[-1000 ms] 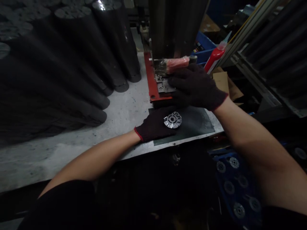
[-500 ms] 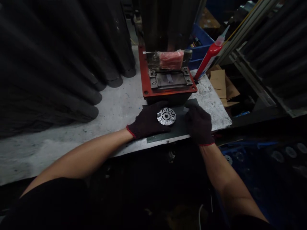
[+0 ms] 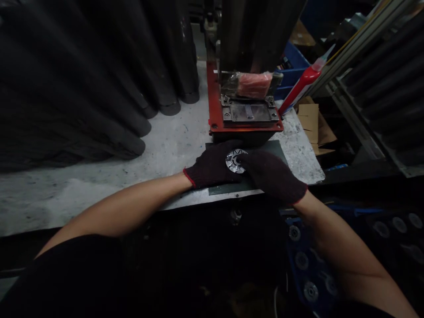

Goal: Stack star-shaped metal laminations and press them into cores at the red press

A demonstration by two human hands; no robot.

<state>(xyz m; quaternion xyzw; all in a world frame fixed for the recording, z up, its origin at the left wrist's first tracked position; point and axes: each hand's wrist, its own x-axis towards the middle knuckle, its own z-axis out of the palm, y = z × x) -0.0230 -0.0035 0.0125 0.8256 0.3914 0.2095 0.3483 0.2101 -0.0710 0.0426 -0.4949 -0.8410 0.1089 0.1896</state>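
Dark knit gloves on both — my left hand (image 3: 212, 168) cradles the shiny slotted metal disc (image 3: 234, 160) over the green mat (image 3: 265, 152) on the worktop (image 3: 132, 154), and my right hand (image 3: 271, 176), back from the press fixture (image 3: 248, 112), now pinches its edge.

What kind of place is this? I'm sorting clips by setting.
Probably a small metalworking shop: a red-based bench press on a scuffed grey worktable, gloved hands holding a shiny slotted metal disc, and similar discs in a blue tray.
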